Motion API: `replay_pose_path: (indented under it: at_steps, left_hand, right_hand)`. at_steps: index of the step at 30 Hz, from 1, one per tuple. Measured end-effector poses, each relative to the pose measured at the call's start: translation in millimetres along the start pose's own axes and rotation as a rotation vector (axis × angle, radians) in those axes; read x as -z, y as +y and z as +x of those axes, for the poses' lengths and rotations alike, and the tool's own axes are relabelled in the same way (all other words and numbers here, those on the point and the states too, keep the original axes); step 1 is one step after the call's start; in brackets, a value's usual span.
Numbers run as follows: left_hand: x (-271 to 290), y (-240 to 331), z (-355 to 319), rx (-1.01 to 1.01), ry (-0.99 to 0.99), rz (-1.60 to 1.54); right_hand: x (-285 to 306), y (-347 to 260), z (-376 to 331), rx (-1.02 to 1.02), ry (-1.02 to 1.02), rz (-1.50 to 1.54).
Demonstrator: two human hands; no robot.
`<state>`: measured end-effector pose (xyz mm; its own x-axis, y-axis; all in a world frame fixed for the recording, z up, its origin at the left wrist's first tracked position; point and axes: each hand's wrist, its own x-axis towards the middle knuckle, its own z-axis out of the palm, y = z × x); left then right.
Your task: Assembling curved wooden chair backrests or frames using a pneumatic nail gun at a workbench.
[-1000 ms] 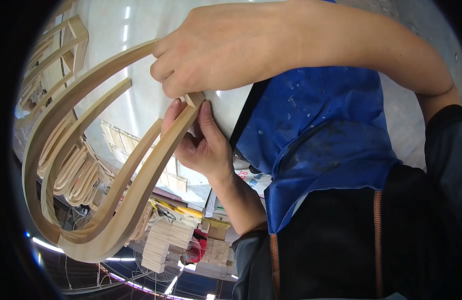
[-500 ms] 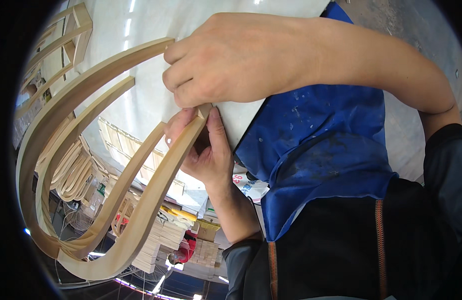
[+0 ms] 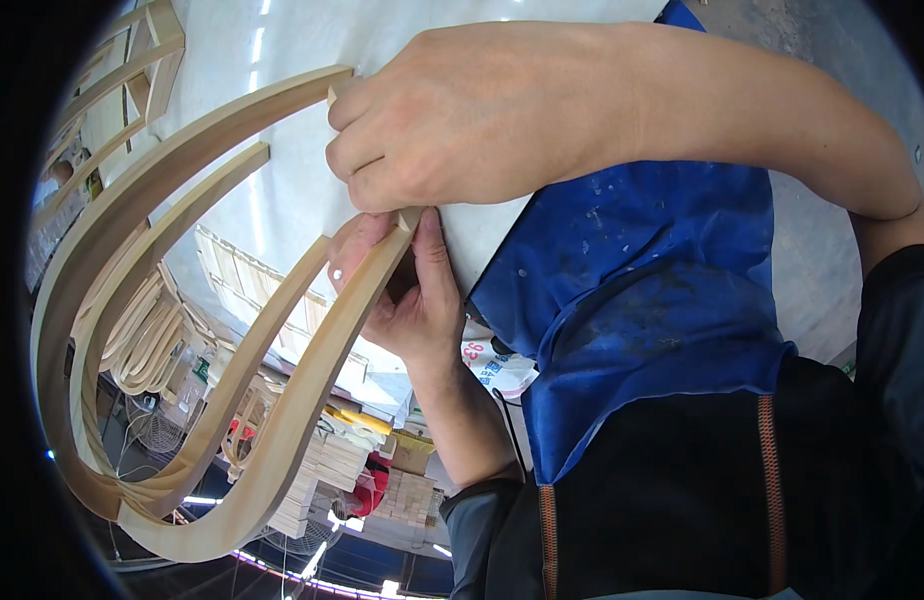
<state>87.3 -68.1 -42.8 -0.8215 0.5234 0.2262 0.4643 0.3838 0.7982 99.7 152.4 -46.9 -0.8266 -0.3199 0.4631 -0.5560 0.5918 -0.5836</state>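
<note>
Curved wood frame (image 3: 132, 300) held up before the chest. Right hand (image 3: 462, 120) clamped on its upper rail end; left hand (image 3: 402, 290) gripping the lower rail end. White printed bag (image 3: 497, 365) below left hand, beside blue apron (image 3: 632, 300).

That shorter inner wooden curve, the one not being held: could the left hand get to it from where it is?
Probably yes. The left hand grips the outer curved wooden piece, and the inner curve runs right beside it with nothing between; it would have to let go first.
</note>
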Motion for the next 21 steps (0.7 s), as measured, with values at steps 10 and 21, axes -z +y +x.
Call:
replay_pose_path:
  at_steps: [10, 21]
  left_hand:
    - [-1.4, 1.6, 2.4, -0.015, -0.002, 0.047]
    - [0.5, -0.7, 1.4, -0.05, -0.039, 0.04]
  right_hand:
    - [3.4, -5.7, -1.9, -0.067, -0.019, 0.007]
    - [-1.3, 1.5, -8.4, -0.01, 0.045, 0.079]
